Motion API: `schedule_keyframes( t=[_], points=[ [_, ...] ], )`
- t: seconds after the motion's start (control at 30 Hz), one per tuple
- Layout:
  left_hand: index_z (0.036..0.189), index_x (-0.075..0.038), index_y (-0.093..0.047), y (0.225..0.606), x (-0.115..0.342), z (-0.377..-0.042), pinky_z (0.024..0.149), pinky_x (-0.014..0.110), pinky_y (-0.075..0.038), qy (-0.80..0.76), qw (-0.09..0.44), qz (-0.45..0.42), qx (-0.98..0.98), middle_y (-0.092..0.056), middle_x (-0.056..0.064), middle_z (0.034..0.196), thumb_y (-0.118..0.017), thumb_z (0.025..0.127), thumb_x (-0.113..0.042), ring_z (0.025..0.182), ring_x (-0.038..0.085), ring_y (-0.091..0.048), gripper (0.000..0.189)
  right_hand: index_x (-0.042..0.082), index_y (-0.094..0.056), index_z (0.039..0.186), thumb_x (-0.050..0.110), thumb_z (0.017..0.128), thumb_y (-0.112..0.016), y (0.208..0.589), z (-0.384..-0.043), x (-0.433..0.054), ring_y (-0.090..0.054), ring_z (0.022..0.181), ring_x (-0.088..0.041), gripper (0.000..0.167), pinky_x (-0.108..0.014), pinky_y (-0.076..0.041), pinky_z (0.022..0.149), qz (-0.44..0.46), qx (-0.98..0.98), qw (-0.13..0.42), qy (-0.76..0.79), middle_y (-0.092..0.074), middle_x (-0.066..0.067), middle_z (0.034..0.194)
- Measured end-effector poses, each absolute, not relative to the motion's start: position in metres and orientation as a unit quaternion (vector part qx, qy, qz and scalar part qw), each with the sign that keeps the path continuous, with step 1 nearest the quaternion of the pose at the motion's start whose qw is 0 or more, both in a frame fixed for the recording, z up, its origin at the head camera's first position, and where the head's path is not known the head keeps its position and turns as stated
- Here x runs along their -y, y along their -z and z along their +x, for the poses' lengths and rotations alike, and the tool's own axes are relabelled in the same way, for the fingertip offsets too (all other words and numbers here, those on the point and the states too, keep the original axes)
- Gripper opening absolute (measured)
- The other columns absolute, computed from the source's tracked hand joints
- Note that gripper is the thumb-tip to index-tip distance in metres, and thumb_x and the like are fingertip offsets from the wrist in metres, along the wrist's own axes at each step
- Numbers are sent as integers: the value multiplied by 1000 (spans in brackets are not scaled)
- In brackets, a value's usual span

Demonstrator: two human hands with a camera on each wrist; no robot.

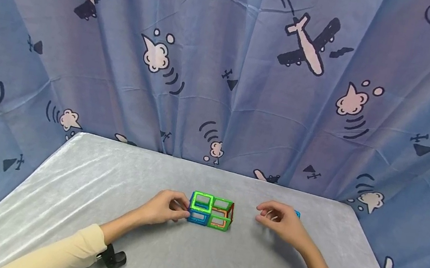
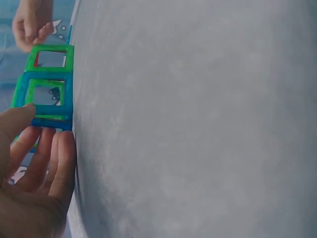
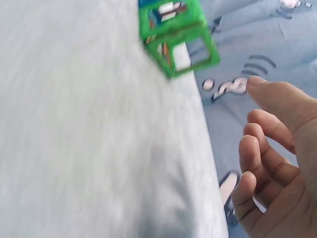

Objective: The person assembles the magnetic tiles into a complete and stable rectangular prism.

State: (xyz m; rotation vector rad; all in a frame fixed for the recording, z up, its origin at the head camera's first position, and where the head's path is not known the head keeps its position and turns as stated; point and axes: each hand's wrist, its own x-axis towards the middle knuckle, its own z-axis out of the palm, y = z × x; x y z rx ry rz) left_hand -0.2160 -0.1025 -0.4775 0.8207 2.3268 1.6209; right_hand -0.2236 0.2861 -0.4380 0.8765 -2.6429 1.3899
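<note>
A box-like structure of magnetic tiles (image 1: pixel 200 209), blue and green with orange and red pieces inside and at its right end, stands on the table. My left hand (image 1: pixel 164 205) holds its blue left end. In the left wrist view the thumb of that hand (image 2: pixel 34 163) lies on a blue square tile (image 2: pixel 67 94), with the other fingers at the end below. To the right of the structure and apart from it, my right hand (image 1: pixel 283 222) hovers with fingers loosely bent. Nothing lies between its thumb and fingers in the right wrist view.
Partly hidden behind the right hand is a blue piece (image 1: pixel 297 214). A pale grey cloth covers the table (image 1: pixel 194 266). Beyond its far edge hangs a blue curtain (image 1: pixel 206 81) printed with planes and clouds.
</note>
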Motion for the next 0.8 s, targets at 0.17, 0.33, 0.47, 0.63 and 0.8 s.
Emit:
schedule_keyframes(
  t=[0.17,0.33,0.47,0.63,0.8],
  points=[
    [103,-4,-70,477,102,-215,61,37,-57,-545,92,276,-786,-70,7,98,-75,94,-7,78,25,-71,11,-3,-70,111,4,91,-77,444,-223,-314,-62,71,-20,23,-29,-52,59,274,852,34,-444,-69,-7,94],
    [104,-4,-70,477,102,-214,60,39,-57,-551,93,275,-782,-71,7,98,-75,94,-7,77,26,-71,11,-2,-70,115,8,91,-78,445,-222,-340,-63,74,-19,26,-29,-52,61,241,873,39,-421,-67,-7,94],
    [105,-3,-70,478,102,-214,60,42,-57,-559,92,275,-777,-71,9,100,-74,94,-5,78,28,-71,11,1,-70,117,14,91,-79,446,-221,-357,-62,78,-18,29,-30,-52,64,205,895,42,-394,-66,-5,93],
    [105,-2,-70,477,102,-214,61,43,-57,-560,92,274,-777,-71,11,100,-74,94,-4,79,30,-71,12,1,-68,121,16,90,-80,448,-221,-373,-61,83,-20,36,-30,-51,66,178,912,50,-366,-66,-10,101],
    [105,-3,-70,477,102,-213,61,40,-58,-551,92,276,-782,-71,10,100,-74,94,-6,81,28,-71,12,2,-68,123,18,87,-84,452,-223,-385,-58,87,-24,43,-31,-49,68,165,925,61,-335,-63,-11,104]
  ],
)
